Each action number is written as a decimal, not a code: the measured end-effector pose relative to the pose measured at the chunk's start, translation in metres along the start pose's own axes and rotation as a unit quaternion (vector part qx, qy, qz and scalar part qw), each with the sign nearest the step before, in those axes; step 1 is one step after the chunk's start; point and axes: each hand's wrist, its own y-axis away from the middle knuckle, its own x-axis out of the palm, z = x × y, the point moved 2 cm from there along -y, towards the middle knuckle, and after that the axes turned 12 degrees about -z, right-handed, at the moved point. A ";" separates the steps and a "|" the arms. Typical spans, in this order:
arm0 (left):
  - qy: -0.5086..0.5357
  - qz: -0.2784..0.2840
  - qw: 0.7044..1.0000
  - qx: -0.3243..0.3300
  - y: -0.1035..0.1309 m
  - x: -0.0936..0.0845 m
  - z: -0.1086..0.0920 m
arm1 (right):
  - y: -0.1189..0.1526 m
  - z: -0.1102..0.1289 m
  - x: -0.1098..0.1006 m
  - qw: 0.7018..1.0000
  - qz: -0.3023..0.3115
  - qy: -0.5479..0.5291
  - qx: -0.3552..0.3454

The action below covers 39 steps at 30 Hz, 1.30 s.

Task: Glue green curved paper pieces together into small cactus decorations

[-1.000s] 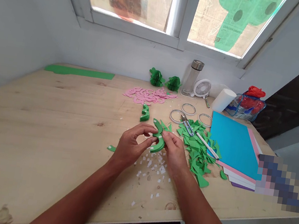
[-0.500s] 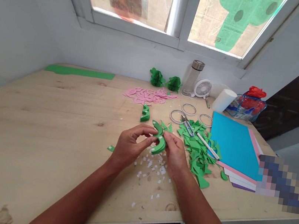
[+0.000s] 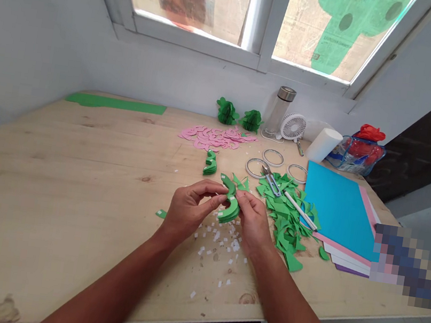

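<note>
A wooden table [image 3: 71,205] bears green scraps [image 3: 287,211], pink cutouts [image 3: 213,138], coloured sheets [image 3: 332,208] and white bits [image 3: 217,234].

2 hands [image 3: 188,208] [image 3: 255,216], 3 tape rolls [image 3: 252,175]

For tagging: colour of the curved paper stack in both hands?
Green curved paper stack with white patches; head view.

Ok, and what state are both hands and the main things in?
left hand, pinching green stack
right hand, pinching that stack's edge
green stack, held, curved
snips, lying partly on green scraps
green scraps, heaped
pink cutouts, heaped
tape rolls, lying flat
bottle, upright, lid on
fan, upright, spinning unclear
blue sheet, lying flat
</note>
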 end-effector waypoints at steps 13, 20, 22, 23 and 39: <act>0.014 -0.050 0.997 -0.057 0.002 0.003 0.000 | 0.001 0.003 0.001 0.999 -0.003 0.045 -0.019; 0.019 -0.056 0.994 -0.095 0.004 0.005 -0.003 | 0.003 0.003 0.002 0.998 0.008 0.053 -0.014; 0.019 -0.067 0.993 -0.098 0.004 0.005 -0.003 | 0.004 0.003 0.003 0.998 0.011 0.053 -0.013; 0.017 -0.073 0.993 -0.095 0.004 0.005 -0.003 | 0.003 0.003 0.003 0.998 0.013 0.053 -0.013; 0.040 -0.050 0.996 -0.069 0.006 0.007 0.001 | 0.003 0.001 0.004 0.998 -0.005 -0.021 0.057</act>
